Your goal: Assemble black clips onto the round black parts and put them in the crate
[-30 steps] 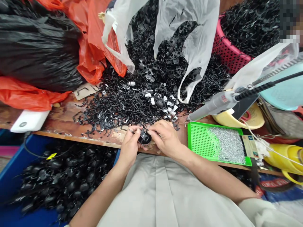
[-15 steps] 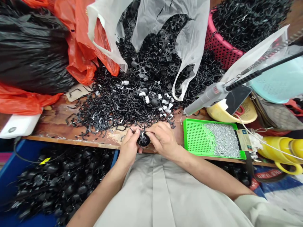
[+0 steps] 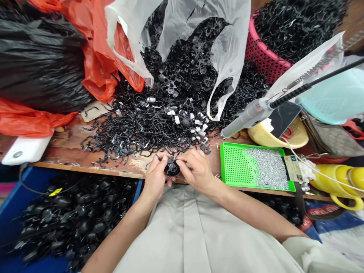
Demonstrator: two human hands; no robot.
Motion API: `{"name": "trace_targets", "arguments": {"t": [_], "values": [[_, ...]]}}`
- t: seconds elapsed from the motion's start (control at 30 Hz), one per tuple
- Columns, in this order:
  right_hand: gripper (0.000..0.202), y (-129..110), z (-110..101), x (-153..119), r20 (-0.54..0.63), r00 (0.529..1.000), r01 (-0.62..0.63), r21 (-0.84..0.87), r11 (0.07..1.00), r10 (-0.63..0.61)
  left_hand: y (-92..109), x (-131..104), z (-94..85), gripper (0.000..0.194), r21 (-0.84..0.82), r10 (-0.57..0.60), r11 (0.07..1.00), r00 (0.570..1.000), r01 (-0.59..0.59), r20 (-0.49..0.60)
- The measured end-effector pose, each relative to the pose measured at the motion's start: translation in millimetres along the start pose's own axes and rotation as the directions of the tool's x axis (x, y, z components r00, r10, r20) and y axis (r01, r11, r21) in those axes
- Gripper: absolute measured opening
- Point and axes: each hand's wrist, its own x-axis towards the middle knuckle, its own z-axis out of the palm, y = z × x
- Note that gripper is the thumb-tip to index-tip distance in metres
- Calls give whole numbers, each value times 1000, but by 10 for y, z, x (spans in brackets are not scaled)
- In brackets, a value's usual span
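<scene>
- Since half a second ago we see almost no movement: our hands and the round black part between them sit a little lower at the table edge, and all around them lies as before.
- Our left hand (image 3: 155, 175) has its fingers curled in, and thumb and forefinger pinch the left side of the round black part (image 3: 172, 168).
- Our right hand (image 3: 196, 170) closes from the other side; its fingertips (image 3: 179, 163) press on the top right of the same part, so both hands grip it together.
- This part is held just above the front edge of the wooden table (image 3: 71, 146), touching the fingers of both hands, and a small thin piece stands out at its top, but we cannot tell what it is.
- Just beyond our fingertips spreads a big heap of black plastic pieces (image 3: 159, 121), with some small white pieces (image 3: 199, 127) mixed in.
- To the right of the right hand, near it, lies a green tray (image 3: 237, 167) with a pile of small silver metal bits (image 3: 267, 168).
- Above this tray a grey electric tool (image 3: 246, 116) hangs slanted.
- Below and left of the left hand stands a blue bin (image 3: 17, 197) full of round black parts.
- Far beyond the fingers are a white plastic bag (image 3: 227, 45), an orange bag (image 3: 105, 64) and a pink basket (image 3: 265, 57).
</scene>
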Motion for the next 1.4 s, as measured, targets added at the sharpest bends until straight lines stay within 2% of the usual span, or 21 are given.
{"name": "trace_targets", "arguments": {"t": [0.17, 0.5, 0.7, 0.8, 0.83, 0.9, 1.0, 1.07, 1.13, 1.23, 1.3, 1.4], "values": [[14, 6, 42, -93, 10, 1000, 23, 32, 999, -23, -7, -31, -7, 22, -27, 8, 1000, 1000, -8, 1], [15, 19, 47, -166, -10, 999, 31, 96, 995, -30, -12, -62, -2, 19, 38, 4, 999, 1000, -3, -28], [18, 19, 73, -196, 68, 996, 61, 16, 998, -62, -38, -57, 16, 19, 40, -8, 999, 998, 11, -68], [19, 20, -45, -205, 127, 988, 79, 85, 993, -90, -56, -24, -27, 19, 136, 40, 990, 992, -24, -118], [21, 43, -127, -197, 158, 984, 68, 113, 991, -86, -57, -16, -41, 19, 178, 66, 983, 992, -46, -107], [26, 134, -337, -159, 210, 977, 17, 84, 996, -34, -50, -9, -49, 19, 260, 112, 960, 994, -107, -4], [28, 338, -624, -66, 232, 965, -71, -232, 970, 126, -29, -11, 26, 22, 356, 123, 914, 969, -195, 215], [26, 438, -695, -18, 275, 938, -63, -456, 888, 208, -15, 18, 111, 21, 406, 119, 885, 953, -229, 278], [23, 454, -660, -13, 344, 906, -11, -560, 829, 244, -1, 97, 171, 19, 448, 167, 853, 953, -268, 252], [20, 350, -535, -71, 430, 871, 27, -526, 850, 238, 26, 275, 120, 18, 488, 282, 816, 951, -309, 130], [21, 268, -483, -108, 455, 856, -21, -443, 896, 245, 46, 368, -5, 18, 472, 288, 839, 957, -272, 39], [27, 216, -447, -98, 445, 844, -143, -352, 925, 300, 76, 379, -221, 18, 376, 208, 912, 975, -163, -82]]}}
